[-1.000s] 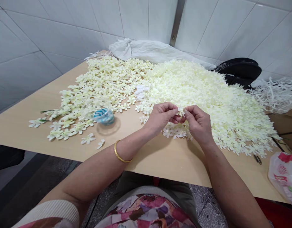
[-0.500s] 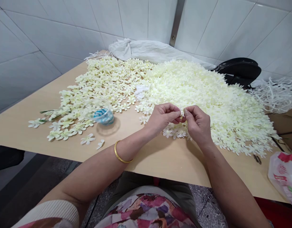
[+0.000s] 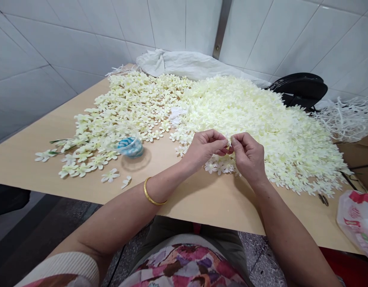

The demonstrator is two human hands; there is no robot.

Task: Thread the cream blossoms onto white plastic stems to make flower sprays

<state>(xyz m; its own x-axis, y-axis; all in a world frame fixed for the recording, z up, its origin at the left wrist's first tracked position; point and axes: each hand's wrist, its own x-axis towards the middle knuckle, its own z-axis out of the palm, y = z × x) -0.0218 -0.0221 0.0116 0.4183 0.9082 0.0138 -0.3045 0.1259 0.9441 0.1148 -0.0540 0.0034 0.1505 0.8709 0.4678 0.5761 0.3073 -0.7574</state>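
My left hand (image 3: pixel 205 148) and my right hand (image 3: pixel 250 158) meet at the front edge of a big heap of pale cream artificial flowers (image 3: pixel 279 135). Thumb and fingers of each are pinched together, the fingertips of the two hands almost touching. Whatever lies between them is too small and too pale against the flowers to make out. Left of my hands stands a small clear cup (image 3: pixel 131 148) with blue and white stuff inside. Flatter-spread cream flowers (image 3: pixel 112 115) lie beyond it, and two single blossoms (image 3: pixel 110 175) rest nearer the table's front edge.
Along the tiled wall lies a white plastic sheet (image 3: pixel 190 63). A black round-topped object (image 3: pixel 300 89) and a tangle of white strands (image 3: pixel 348 117) stand at the back right. A red-and-white plastic bag (image 3: pixel 357 223) sits at the table's right edge, near small dark metal pieces (image 3: pixel 323 199).
Both hands keep their pinch in nearly the same place. The whole view has shifted very slightly; the flowers and cup stay put.
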